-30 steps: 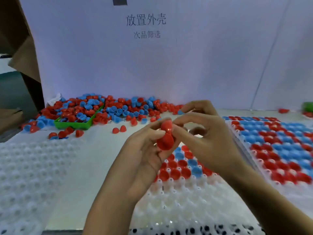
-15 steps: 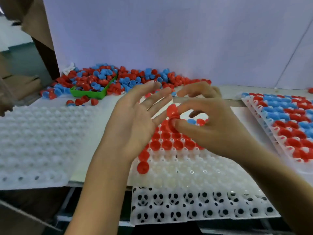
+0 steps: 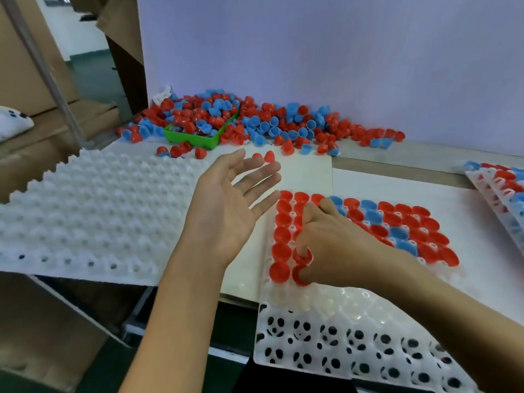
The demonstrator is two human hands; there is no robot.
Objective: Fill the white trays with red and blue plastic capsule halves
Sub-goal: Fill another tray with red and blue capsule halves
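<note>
A white tray (image 3: 326,302) lies in front of me, its far rows filled with red and blue capsule halves. My right hand (image 3: 337,245) reaches down onto the tray's left columns and pinches a red capsule half (image 3: 303,258) over a cell near the front filled row. My left hand (image 3: 229,205) hovers palm up beside the tray's left edge, fingers spread and holding nothing. A loose pile of red and blue capsule halves (image 3: 255,123) lies at the back against the white wall.
An empty white tray (image 3: 85,211) lies upside-down-looking at the left. A green bin (image 3: 198,137) sits in the pile. Another filled tray (image 3: 499,191) is at the far right. A tray of black-spotted white balls (image 3: 354,350) overhangs the table's front edge. Cardboard boxes stand left.
My left hand let go of the red halves and opened, palm up. My right hand carried a red half down to the tray. My view tilted downward.
</note>
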